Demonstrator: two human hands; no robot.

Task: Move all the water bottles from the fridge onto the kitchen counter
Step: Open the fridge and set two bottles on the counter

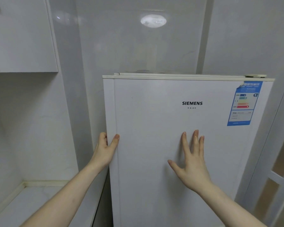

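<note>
Bench (39, 202) sits down at 8 o'clock, pale stone in the corner under the wall cabinet (21, 38), and that's where the bottles should end up. Moving right, my left hand (105, 149) is hooked on the left edge of the fridge door (154, 115), thumb on the front face and fingers wrapped round the side, so it's holding the door edge, I'd say to pull it open since the hinge cap is up at 1 o'clock. At 5 o'clock my right hand (192, 163) lies flat on the door, fingers spread wide and straight, holding nothing, probably just steadying the fridge. Energy label (243, 104) is stuck at 2 o'clock. Door looks closed, so the water bottles are out of sight, presumably inside. None moved yet, as far as I can tell.
</note>
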